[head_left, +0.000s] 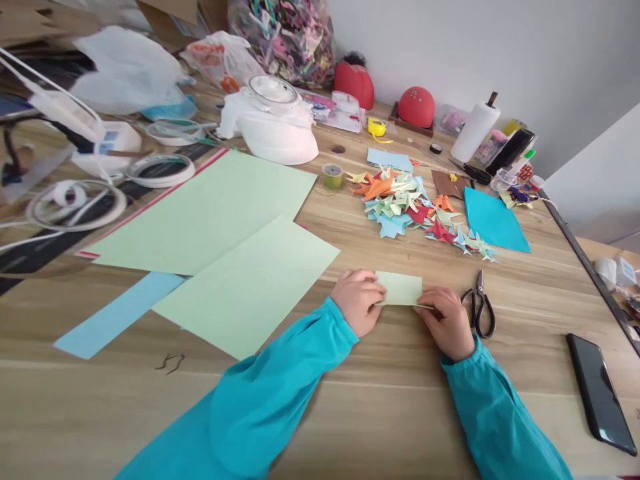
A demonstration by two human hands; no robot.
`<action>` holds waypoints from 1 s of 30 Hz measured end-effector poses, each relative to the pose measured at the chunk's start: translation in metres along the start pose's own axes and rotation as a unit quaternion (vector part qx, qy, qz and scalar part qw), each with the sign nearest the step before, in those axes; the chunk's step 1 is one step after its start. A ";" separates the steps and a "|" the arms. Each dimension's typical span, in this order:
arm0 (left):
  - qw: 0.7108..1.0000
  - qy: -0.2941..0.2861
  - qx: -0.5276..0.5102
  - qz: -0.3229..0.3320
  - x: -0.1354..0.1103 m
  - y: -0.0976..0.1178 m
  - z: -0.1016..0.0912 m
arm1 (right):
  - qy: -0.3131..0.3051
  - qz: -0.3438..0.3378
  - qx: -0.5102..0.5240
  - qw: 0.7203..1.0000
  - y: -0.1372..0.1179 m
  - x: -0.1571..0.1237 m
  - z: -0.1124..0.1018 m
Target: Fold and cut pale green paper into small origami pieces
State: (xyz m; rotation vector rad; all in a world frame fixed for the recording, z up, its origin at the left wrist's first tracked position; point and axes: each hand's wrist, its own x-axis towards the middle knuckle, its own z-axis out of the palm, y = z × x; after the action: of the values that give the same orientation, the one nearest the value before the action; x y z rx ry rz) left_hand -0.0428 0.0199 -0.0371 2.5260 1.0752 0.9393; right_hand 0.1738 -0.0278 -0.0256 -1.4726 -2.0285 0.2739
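A small pale green folded paper point(400, 289) lies flat on the wooden table point(320, 400). My left hand point(357, 300) pinches its left edge with curled fingers. My right hand point(449, 320) presses on its lower right corner, fingers closed against the paper. Both arms wear teal sleeves. Black scissors point(480, 307) lie just right of my right hand. A pile of folded paper shapes point(410, 207) in several colours sits farther back.
Two large pale green sheets point(220, 227) and a light blue strip point(117, 313) lie to the left. A blue sheet point(493, 220) is at the back right, a black phone point(597, 393) near the right edge. Tape rolls, bags, a white container and red objects crowd the back.
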 end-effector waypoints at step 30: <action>0.964 0.088 0.052 -0.247 0.006 0.027 -0.007 | 0.028 0.239 0.000 0.971 -0.016 -0.004 0.006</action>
State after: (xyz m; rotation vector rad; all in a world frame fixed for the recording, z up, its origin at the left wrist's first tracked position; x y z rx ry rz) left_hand -0.0291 0.0052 -0.0166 2.1069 1.7415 0.9877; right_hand 0.1578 -0.0362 -0.0239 -1.9338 -1.6052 0.4199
